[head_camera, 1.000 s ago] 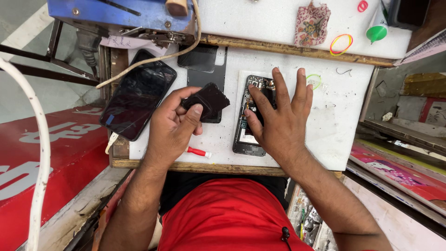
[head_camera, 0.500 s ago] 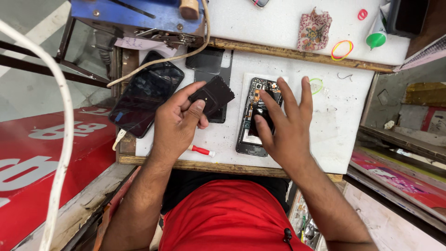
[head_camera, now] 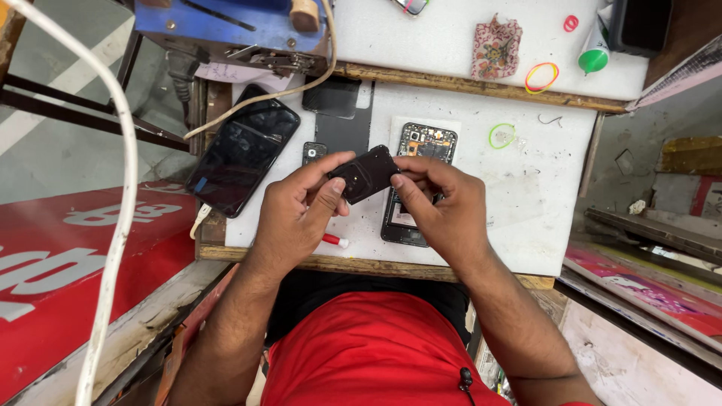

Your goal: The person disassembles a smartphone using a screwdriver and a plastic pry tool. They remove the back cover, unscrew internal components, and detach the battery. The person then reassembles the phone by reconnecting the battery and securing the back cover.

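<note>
A white worktop (head_camera: 541,188) carries a dark phone screen (head_camera: 241,154) at the far left and an opened phone body (head_camera: 417,188) lying flat near the middle. Above that body, the left hand (head_camera: 297,214) and right hand (head_camera: 444,207) are together, both pinching a small black panel (head_camera: 365,173), perhaps an inner cover. A red-tipped tool (head_camera: 335,240) lies just beside the left hand.

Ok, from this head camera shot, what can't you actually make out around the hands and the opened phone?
- Opened phone: its lower half is hidden behind the right hand in the head view.
- Black part held by both hands: the fingertips cover its edges and its underside faces away.
- Red-and-white tool: mostly hidden under the left hand.
- Dark object at the top right: cut off by the frame edge.
</note>
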`<state>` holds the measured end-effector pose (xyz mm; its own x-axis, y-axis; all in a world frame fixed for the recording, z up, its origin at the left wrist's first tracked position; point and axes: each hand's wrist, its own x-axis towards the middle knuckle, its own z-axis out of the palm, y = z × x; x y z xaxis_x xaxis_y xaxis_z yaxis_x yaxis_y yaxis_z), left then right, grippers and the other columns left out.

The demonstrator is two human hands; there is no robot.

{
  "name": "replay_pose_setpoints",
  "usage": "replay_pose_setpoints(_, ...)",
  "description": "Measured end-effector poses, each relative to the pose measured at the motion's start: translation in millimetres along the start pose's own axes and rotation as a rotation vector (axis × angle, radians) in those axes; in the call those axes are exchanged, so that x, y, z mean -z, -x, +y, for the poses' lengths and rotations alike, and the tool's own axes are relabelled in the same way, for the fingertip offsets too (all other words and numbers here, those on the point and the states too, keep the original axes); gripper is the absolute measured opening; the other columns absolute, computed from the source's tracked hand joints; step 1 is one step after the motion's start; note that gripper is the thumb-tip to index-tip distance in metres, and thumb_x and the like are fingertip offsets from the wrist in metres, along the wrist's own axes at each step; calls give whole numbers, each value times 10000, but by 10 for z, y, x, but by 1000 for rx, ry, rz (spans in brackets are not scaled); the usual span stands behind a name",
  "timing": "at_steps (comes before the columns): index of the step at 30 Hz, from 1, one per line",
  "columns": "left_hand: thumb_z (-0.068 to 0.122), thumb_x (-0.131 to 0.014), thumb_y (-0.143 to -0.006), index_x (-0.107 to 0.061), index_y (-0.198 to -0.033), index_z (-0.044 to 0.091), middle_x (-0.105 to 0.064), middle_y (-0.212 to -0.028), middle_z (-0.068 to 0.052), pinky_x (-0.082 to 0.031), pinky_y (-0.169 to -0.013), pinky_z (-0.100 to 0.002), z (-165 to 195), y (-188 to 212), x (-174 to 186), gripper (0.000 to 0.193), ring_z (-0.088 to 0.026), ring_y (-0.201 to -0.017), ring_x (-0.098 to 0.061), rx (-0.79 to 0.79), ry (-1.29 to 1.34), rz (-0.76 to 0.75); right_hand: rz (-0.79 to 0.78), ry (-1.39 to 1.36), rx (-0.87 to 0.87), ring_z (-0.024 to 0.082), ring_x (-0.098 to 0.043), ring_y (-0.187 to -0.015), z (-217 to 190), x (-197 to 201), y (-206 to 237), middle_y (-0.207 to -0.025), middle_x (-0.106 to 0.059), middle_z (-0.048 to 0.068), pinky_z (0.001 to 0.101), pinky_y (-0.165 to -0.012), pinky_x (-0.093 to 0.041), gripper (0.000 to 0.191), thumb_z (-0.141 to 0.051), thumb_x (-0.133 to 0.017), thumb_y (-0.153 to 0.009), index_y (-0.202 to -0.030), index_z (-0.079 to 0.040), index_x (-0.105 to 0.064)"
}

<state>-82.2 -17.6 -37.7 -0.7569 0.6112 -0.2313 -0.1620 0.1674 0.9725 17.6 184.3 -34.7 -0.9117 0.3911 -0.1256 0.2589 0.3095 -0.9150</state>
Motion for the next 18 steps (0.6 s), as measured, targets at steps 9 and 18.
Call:
replay_pose_setpoints(9, 218, -887, -818, -448, -1497, 109, -710, -1177, -163, -607, -848, -333, 93, 135, -83, 816, -276, -999, -741, -568, -731, 289, -84, -386, -140, 68, -687, -802, 9, -141, 34, -960, -750, 44, 198, -664, -550, 206, -53, -713, -988, -1180, 19, -695)
replay_pose_setpoints(18, 212, -891, -839, -516, -1449, 109, -728, -952, -114, -605, -717, -357, 75, 171, -188, 724, -240, -833, -738, -530, -769, 76, -39, 173, 12, 74, -626, -638, -154, 229, 165, -791, -766, 33, 236, -565, -471, 114, -111, -767, -931, -1013, -32, -766)
